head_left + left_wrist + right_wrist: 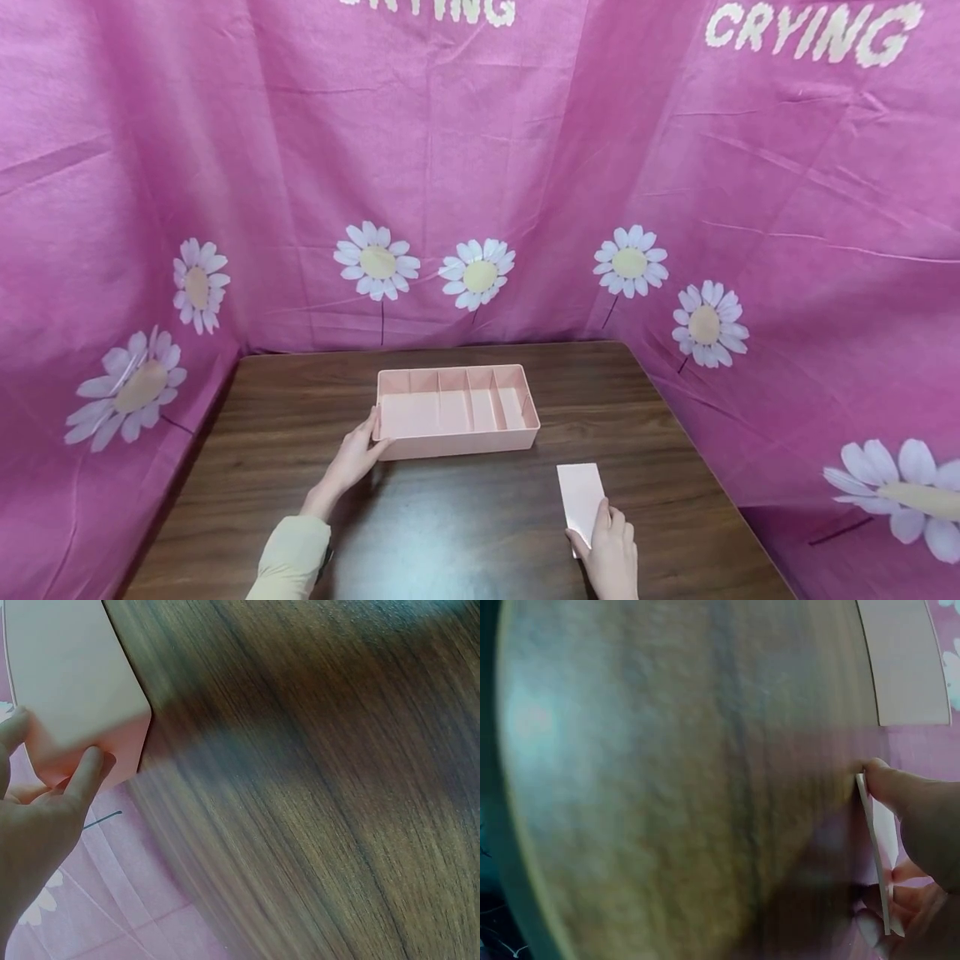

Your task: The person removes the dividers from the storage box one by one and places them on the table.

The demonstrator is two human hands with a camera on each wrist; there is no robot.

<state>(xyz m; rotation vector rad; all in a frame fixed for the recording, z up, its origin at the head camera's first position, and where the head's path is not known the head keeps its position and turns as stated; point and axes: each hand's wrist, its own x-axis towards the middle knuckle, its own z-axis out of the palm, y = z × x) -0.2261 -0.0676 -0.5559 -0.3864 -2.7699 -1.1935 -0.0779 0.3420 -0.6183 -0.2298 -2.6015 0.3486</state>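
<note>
A long pink organizer box [457, 444] with upright dividers [470, 404] and several compartments stands on the table. My left hand [356, 460] holds its near left corner, thumb on the long front side and fingers at the short end. In the left wrist view, the fingers [88, 774] press against the box's outer end wall [124, 750]. My right hand [611, 554] grips a flat, thin pink panel [581, 492] by its edges, to the right of and nearer than the box. Edge-on in the right wrist view, the panel [877, 847] sits between thumb and fingers.
The dark wood-grain table [450, 517] has bare surface between the box and its near side. Pink curtains [487, 150] printed with daisies hang along its back, left and right edges.
</note>
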